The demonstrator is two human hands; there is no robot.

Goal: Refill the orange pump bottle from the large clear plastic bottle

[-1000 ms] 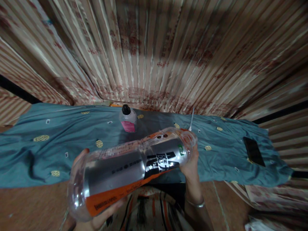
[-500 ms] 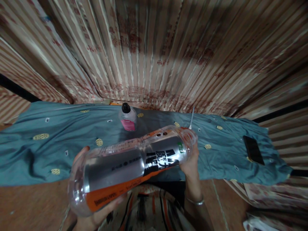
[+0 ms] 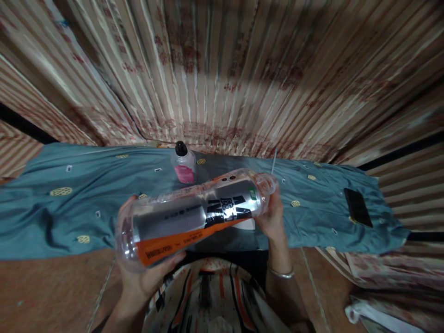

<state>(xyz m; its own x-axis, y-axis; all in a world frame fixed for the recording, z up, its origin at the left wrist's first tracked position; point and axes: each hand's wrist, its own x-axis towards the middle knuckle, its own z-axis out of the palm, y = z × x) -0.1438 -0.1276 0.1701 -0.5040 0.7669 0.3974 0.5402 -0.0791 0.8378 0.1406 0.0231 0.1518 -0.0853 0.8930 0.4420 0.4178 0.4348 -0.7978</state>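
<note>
A large clear plastic bottle (image 3: pixel 194 217) with a silver, black and orange label lies tilted across the view, raised in front of my body. Its base end rests in my left hand (image 3: pixel 149 273), the fingers wrapped beneath and behind it. At the narrower neck end my right hand (image 3: pixel 272 215) is closed around the bottle; a silver bangle circles that wrist. Behind the bottle, a smaller clear bottle (image 3: pixel 184 166) with a pink label and black cap stands upright on the cloth. Part of a white object (image 3: pixel 245 225) shows beneath the large bottle; its kind is hidden.
A teal cloth (image 3: pixel 90 185) with pineapple prints covers the table. A dark phone (image 3: pixel 358 207) lies at its right end. A thin pale stick (image 3: pixel 274 161) points up behind my right hand. Striped curtains (image 3: pixel 222 69) hang at the back and sides.
The large bottle has moved slightly away from my body, and its base end has shifted right, with both hands still on it. The white object beneath it has come into view.
</note>
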